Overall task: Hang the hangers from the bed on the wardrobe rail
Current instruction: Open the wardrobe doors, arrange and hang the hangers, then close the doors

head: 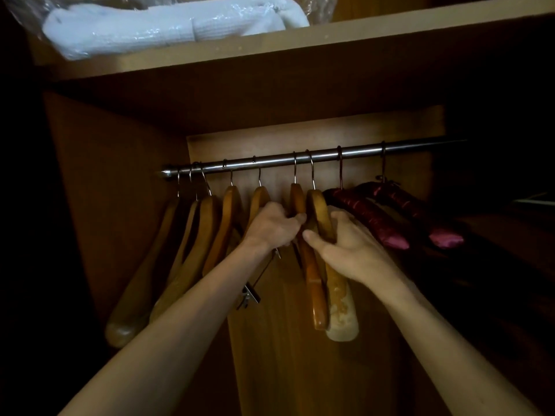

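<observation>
A chrome wardrobe rail (360, 153) runs across the cupboard. Several wooden hangers (207, 232) hang from it on the left and in the middle. Two padded dark red hangers (369, 217) hang at the right. My left hand (270, 225) grips a wooden hanger (298, 199) near the middle of the rail, its fingers curled round the wood. Just to its right, my right hand (345, 247) grips the neighbouring wooden hanger (319, 211) below its hook. Both hooks sit over the rail. A metal clip bar (250, 294) hangs below my left wrist.
A wooden shelf (300, 43) lies above the rail and carries white bedding in clear plastic (168, 22). The cupboard's side wall (105, 190) stands close on the left. The right side is dark. Bare rail shows right of the red hangers.
</observation>
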